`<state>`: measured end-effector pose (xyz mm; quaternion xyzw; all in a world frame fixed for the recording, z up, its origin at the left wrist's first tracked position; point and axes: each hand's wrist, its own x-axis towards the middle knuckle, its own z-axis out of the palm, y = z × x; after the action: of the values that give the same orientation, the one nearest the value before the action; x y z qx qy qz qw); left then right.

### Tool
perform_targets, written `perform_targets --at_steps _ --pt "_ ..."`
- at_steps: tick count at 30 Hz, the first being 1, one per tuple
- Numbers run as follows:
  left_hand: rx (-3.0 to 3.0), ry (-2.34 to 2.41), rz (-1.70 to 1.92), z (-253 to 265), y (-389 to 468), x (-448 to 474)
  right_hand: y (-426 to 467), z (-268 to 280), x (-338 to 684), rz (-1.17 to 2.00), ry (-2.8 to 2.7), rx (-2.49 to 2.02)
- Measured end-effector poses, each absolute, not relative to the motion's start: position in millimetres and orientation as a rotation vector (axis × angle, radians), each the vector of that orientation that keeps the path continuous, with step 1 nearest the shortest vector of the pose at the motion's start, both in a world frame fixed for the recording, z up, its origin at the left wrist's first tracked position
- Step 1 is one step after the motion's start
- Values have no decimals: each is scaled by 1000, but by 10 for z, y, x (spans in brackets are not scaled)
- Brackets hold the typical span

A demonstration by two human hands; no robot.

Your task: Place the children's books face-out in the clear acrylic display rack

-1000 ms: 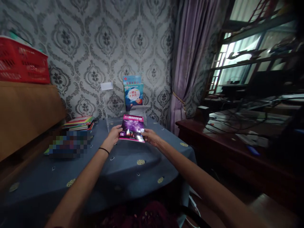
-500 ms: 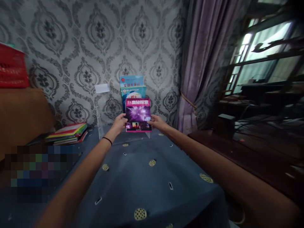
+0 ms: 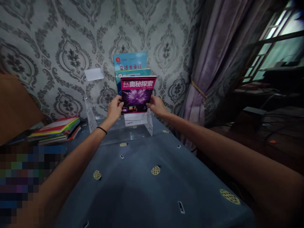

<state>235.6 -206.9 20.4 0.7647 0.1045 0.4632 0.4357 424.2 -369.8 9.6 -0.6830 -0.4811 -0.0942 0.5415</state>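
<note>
Between my two hands is a pink and purple book point(image 3: 137, 96) with white Chinese lettering, its cover facing me and its top tipped slightly back. My left hand point(image 3: 115, 107) grips its left edge, thumb on the cover. At the right edge my right hand point(image 3: 156, 105) pinches it the same way. Behind it stand a teal book point(image 3: 133, 72) and a taller light-blue book point(image 3: 130, 60), both partly covered. A clear acrylic stand point(image 3: 149, 123) carries these books in stepped tiers. Whether the held book's lower edge rests on the stand I cannot tell.
A white label point(image 3: 94, 74) rises at the stand's left. Several stacked books point(image 3: 57, 129) lie to the left, beside a brown box point(image 3: 19, 107). The dark blue tablecloth point(image 3: 133, 196) has pineapple prints. A purple curtain point(image 3: 213, 63) hangs at right, near dark furniture point(image 3: 251, 126).
My view has come closer and tilted down. The pink book's top now leans back, and its lower edge sits higher against the stand, showing a white strip below. Both hands keep their hold.
</note>
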Motion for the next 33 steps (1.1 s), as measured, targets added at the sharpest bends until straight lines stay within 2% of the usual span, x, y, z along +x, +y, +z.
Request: perform_targets --at_steps 9,14,33 --pt "2475 388 1202 68 -2215 2307 -3804 -27 4245 -366 -1149 -1807" --pt "2748 720 1012 71 -2286 2216 -3804 -36 4242 -470 -1136 -1887" --pt "2892 1031 650 88 -2552 2250 -3762 -33 4131 -315 -1033 -2020"
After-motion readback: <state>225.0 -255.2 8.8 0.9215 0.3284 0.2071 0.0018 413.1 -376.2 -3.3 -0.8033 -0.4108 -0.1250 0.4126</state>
